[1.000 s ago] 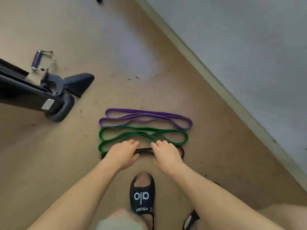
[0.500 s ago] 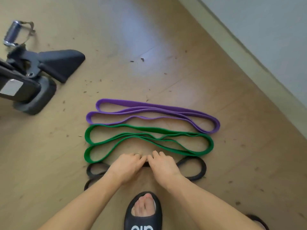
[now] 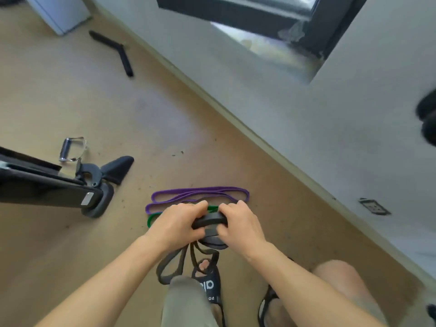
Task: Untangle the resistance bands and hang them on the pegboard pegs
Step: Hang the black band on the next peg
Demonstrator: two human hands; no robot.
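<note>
Three bands show, one of each colour. Both hands meet at lower centre of the frame, lifted above the floor (image 3: 70, 109). The left hand (image 3: 175, 224) and the right hand (image 3: 240, 223) each have their fingers curled around the gathered black band (image 3: 210, 220), gripping a bunched section of it between them; that short section runs left to right across the frame. From the grip, the rest of the black band hangs down toward the bottom edge in several slack loops, long axis roughly vertical in the frame, in front of a black slide sandal (image 3: 208, 285).

Just above the hands, the purple band (image 3: 200, 193) lies flat on the floor, folded into long narrow loops, its long axis left to right. The green band (image 3: 153, 218) lies just below it, mostly hidden by the hands; only its left end and a small piece between the hands can be seen.

At the left edge sits a black machine base (image 3: 47, 190), with one metal handle (image 3: 70, 148) beside it.
</note>
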